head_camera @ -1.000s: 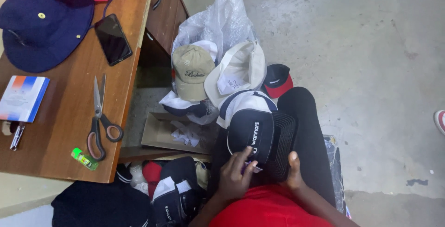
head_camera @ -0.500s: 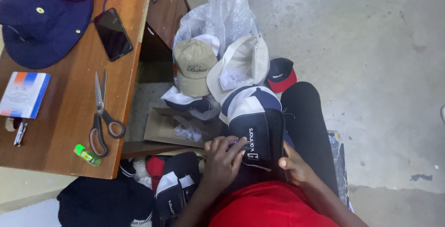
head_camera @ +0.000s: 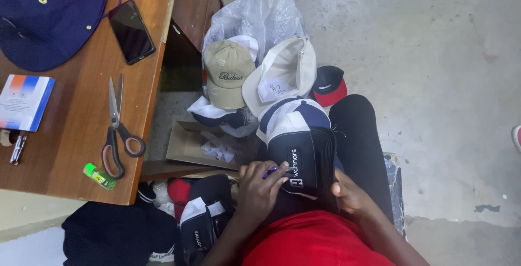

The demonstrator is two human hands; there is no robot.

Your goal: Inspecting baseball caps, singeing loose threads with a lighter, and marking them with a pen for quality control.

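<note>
Left hand (head_camera: 260, 187) back onto black cap (head_camera: 304, 160).

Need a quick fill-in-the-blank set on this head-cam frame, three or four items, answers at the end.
1. The left hand holds a purple pen against a folded black ____ on the person's lap.
2. The right hand steadies that item from its ____ side.
3. On the wooden desk, the scissors lie between the black smartphone and a small ____ lighter.
4. The tan cap rests beside a ____ cap lying with its inside showing.

Missing words: cap; right; green; white
</note>
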